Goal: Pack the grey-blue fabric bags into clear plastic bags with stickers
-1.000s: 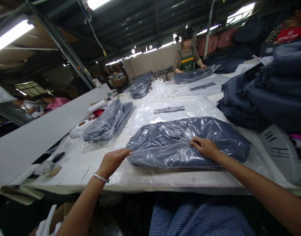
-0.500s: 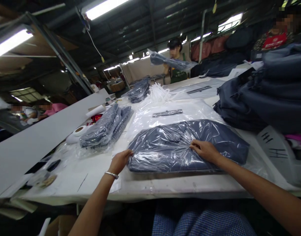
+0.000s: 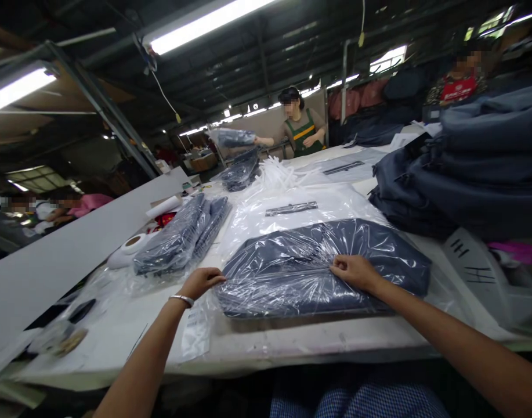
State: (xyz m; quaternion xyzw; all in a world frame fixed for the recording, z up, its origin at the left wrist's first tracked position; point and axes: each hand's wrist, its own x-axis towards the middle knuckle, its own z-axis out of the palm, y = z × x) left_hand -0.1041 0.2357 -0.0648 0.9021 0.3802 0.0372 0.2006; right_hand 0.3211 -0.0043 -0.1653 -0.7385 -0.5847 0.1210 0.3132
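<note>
A dark blue folded fabric item lies in front of me inside a clear plastic bag. My left hand pinches the film at the bag's left end, drawing it outward past the fabric. With thumb and fingers closed, my right hand grips the film on top, right of the middle; creases fan out from that spot. Behind the bag lies a stack of clear plastic bags with a dark printed strip. A bunch of white strips lies beyond.
Wrapped dark bundles and a white roll lie to the left, near a white partition. Dark blue fabric items are piled on the right, beside a white marked bin. Across the table, a co-worker holds a wrapped bundle.
My left hand has moved left, stretching film away from the fabric. My right hand keeps its grip. The co-worker's wrapped bundle has swung left, above another dark bundle.
</note>
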